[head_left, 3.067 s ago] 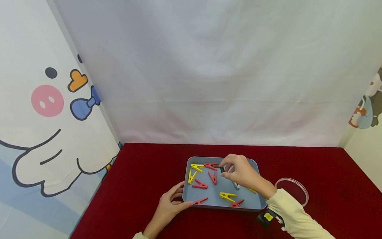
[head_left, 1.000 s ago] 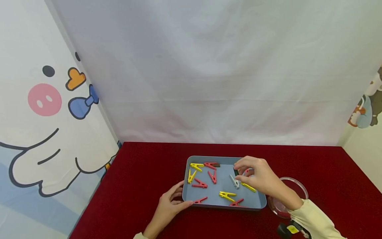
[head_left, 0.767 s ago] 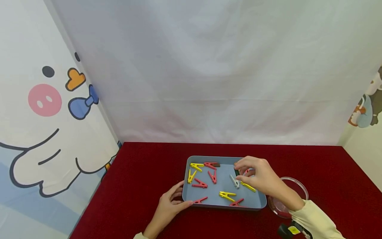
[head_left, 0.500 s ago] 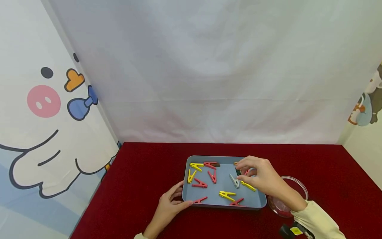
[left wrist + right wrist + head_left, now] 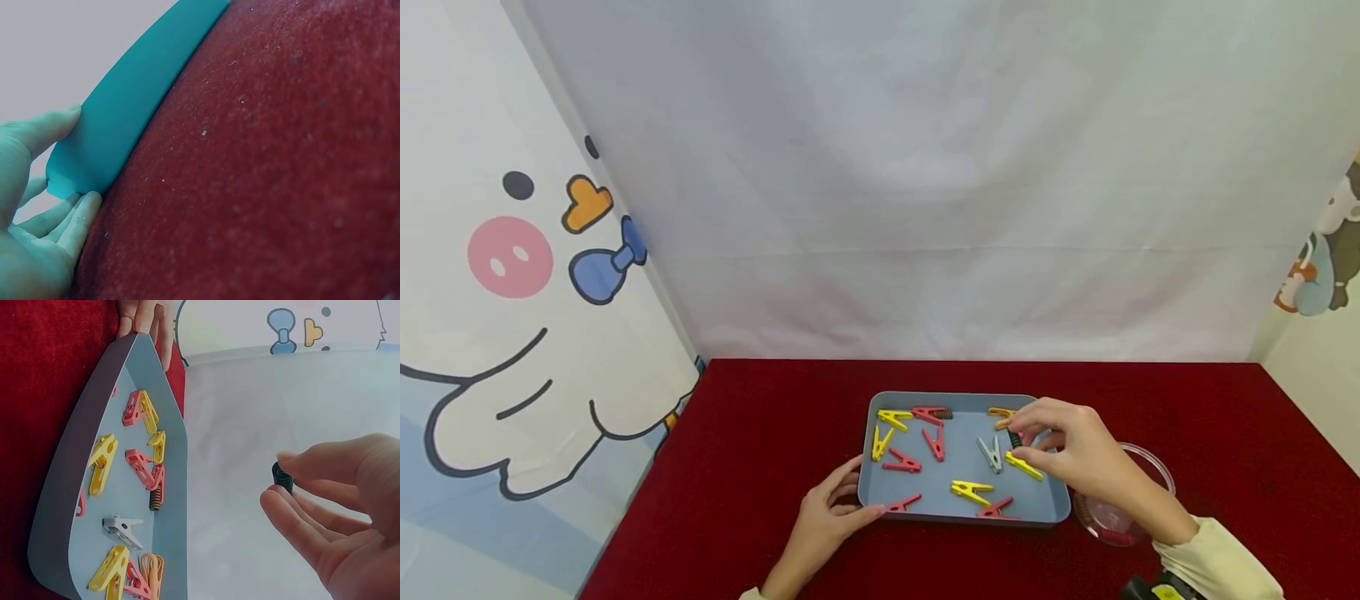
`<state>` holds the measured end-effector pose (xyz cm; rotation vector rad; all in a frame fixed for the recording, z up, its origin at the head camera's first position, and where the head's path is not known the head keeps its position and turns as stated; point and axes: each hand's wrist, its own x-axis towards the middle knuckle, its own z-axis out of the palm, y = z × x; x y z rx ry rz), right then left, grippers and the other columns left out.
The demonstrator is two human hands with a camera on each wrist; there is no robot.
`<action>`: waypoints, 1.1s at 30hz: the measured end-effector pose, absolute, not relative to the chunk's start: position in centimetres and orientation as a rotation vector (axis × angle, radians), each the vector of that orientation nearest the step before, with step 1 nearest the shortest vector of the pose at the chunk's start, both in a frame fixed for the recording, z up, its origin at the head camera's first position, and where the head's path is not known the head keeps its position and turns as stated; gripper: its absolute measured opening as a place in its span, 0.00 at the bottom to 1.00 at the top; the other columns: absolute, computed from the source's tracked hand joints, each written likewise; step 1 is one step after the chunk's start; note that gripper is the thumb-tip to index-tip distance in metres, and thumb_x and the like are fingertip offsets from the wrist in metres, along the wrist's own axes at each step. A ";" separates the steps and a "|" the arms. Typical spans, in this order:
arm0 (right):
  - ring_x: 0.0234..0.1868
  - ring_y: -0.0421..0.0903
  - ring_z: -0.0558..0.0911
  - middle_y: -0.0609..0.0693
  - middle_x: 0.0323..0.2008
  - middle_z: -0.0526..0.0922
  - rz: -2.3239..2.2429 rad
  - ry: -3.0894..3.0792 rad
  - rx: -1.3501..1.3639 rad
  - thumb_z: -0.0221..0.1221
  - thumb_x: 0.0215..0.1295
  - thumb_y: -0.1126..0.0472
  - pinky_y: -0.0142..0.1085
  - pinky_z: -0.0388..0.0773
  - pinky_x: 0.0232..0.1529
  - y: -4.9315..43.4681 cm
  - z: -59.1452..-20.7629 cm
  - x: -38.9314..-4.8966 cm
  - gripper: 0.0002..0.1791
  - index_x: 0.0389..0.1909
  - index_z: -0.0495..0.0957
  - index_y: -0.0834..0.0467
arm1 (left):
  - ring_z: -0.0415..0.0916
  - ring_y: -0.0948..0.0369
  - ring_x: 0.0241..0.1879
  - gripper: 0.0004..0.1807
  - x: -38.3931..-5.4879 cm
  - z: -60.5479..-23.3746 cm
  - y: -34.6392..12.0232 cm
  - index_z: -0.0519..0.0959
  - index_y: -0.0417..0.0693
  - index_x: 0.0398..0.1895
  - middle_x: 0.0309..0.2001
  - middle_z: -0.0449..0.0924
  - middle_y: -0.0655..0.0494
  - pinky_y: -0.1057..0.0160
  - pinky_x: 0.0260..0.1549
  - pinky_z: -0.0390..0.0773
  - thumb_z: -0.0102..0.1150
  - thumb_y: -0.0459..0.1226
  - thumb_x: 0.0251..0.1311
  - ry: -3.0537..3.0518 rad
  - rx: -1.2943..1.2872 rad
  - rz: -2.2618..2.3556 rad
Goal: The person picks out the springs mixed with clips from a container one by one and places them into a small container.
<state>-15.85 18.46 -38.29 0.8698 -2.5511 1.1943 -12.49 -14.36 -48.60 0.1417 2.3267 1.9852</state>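
Note:
My right hand (image 5: 1075, 442) pinches a small dark coil spring (image 5: 282, 478) between thumb and fingers. It holds the spring (image 5: 1015, 439) over the right part of a shallow blue-grey tray (image 5: 955, 521). At the tray's near left corner, my left hand (image 5: 823, 517) grips the wall, thumb at the front and fingers round the left side. Several red, yellow and other clothespins lie in the tray, among them a grey clothespin (image 5: 990, 455), an orange clothespin (image 5: 1000, 413) and a yellow clothespin (image 5: 1024, 467). A brown spring (image 5: 155, 499) rests against a red clothespin (image 5: 140, 464) along the far wall.
Right of the tray, partly under my right forearm, stands a clear round dish (image 5: 1163, 475) with reddish and brown springs in it. A red cloth (image 5: 775, 425) covers the table. Behind hangs a white curtain (image 5: 925, 208), with a cartoon-printed sheet (image 5: 512, 375) on the left.
My right hand has moved right across the tray with the spring, from beside the far red clothespin to near the yellow one. The orange clothespin has come into view. My left hand stays put.

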 end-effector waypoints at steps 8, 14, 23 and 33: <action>0.31 0.37 0.79 0.47 0.39 0.81 1.185 -2.496 0.881 0.70 0.47 0.72 0.32 0.80 0.29 19.3 -38.0 -15.4 0.15 0.37 0.83 0.55 | 0.72 0.47 0.52 0.39 -12.5 -48.0 -14.3 0.66 0.44 0.67 0.53 0.73 0.38 0.67 0.40 0.78 0.71 0.38 0.50 2.347 0.143 1.965; 0.31 0.37 0.79 0.47 0.39 0.81 1.173 -2.469 0.901 0.71 0.47 0.71 0.30 0.79 0.29 19.6 -37.9 -15.3 0.16 0.38 0.83 0.55 | 0.72 0.48 0.52 0.39 -12.5 -47.8 -14.3 0.66 0.45 0.67 0.52 0.74 0.39 0.67 0.40 0.77 0.71 0.38 0.50 2.380 0.138 1.939; 0.31 0.37 0.80 0.48 0.40 0.81 1.173 -2.511 0.848 0.71 0.48 0.68 0.29 0.79 0.30 20.4 -37.8 -14.9 0.15 0.39 0.83 0.56 | 0.72 0.47 0.53 0.39 -12.4 -48.3 -14.5 0.66 0.45 0.67 0.53 0.74 0.39 0.67 0.40 0.77 0.71 0.38 0.50 2.366 0.129 1.949; 0.30 0.37 0.80 0.47 0.39 0.81 1.178 -2.516 0.806 0.71 0.45 0.72 0.30 0.79 0.28 21.7 -37.8 -14.2 0.17 0.38 0.82 0.55 | 0.71 0.47 0.53 0.39 -12.2 -48.1 -14.3 0.65 0.43 0.67 0.53 0.73 0.38 0.68 0.40 0.77 0.71 0.38 0.51 2.356 0.132 1.949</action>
